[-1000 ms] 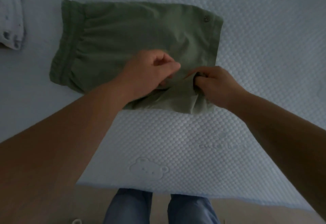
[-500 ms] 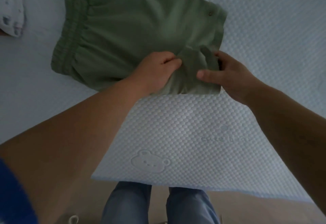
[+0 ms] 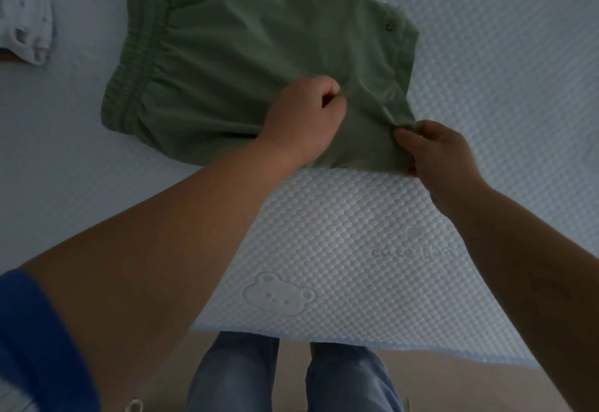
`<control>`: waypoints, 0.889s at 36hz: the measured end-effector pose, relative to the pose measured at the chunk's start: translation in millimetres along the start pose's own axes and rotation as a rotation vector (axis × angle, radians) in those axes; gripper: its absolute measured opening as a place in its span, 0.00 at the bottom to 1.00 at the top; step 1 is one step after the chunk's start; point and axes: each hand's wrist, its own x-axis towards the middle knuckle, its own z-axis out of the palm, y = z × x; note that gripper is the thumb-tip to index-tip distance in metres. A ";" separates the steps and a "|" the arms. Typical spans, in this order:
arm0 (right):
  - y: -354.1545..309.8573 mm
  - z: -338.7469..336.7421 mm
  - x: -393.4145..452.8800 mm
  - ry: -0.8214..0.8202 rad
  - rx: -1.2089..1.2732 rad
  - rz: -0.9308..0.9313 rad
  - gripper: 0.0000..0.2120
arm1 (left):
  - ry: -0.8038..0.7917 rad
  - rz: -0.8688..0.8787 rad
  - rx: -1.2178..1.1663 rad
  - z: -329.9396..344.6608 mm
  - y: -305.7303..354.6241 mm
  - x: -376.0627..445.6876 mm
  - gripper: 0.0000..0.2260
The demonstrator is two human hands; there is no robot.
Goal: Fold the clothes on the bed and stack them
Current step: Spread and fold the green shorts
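The left hand (image 3: 303, 123) lies knuckles-up on the green shorts (image 3: 246, 64), so its fingertips curl out of sight beneath the palm, and whether cloth is caught inside cannot be told. That hand and its forearm cover the near hem just left of the pinch. At the right hand (image 3: 437, 155), the fingers below the thumb are hidden behind the bunched corner. Far left of both grips, a pale patterned garment (image 3: 27, 16) is cut by the picture's edge; its print is too blurred to read. Faint lettering (image 3: 413, 252) on the bed cover (image 3: 486, 93) below the right wrist is illegible.
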 end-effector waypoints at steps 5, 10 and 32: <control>5.2 3.0 -0.9 0.157 -0.136 -0.029 0.03 | 0.077 0.134 0.132 11.1 0.3 2.2 0.07; -7.8 14.4 -14.7 0.312 -0.419 -0.543 0.25 | -0.009 0.163 0.110 21.3 0.9 11.2 0.08; -52.9 -8.0 51.9 0.001 -0.405 -0.247 0.07 | -0.112 -0.025 0.013 17.3 -8.8 31.3 0.13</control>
